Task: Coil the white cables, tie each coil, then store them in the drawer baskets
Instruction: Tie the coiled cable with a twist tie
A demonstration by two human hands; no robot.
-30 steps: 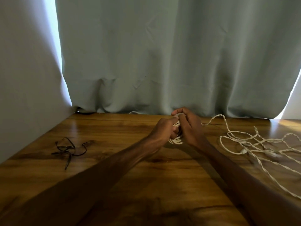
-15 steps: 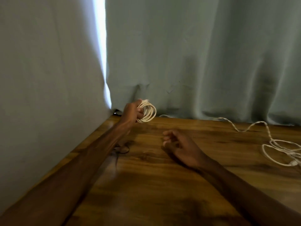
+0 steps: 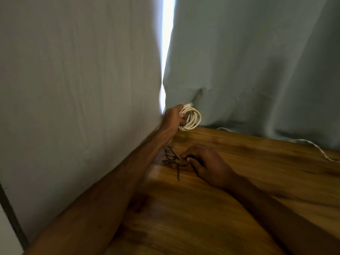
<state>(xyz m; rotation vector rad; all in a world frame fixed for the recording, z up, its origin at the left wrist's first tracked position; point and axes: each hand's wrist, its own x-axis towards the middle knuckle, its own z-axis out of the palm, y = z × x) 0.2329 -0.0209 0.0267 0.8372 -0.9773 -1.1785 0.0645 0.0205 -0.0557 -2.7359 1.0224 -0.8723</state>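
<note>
My left hand (image 3: 173,119) holds a small coil of white cable (image 3: 191,119) just above the far left corner of the wooden table (image 3: 239,181), close to the curtain. My right hand (image 3: 206,163) lies on the table below it, fingertips touching a bunch of thin black ties (image 3: 173,161); whether a tie is pinched between the fingers I cannot tell. A stretch of loose twisted white cable (image 3: 320,150) runs along the table's far right edge.
Grey-green curtains (image 3: 248,61) hang at the back and on the left (image 3: 73,89), with a bright gap of light (image 3: 166,52) between them. No drawer or basket is in view.
The view has swung left. My left hand carried the coil to the far left corner. My right hand let go of the coil and moved left onto the black ties.
</note>
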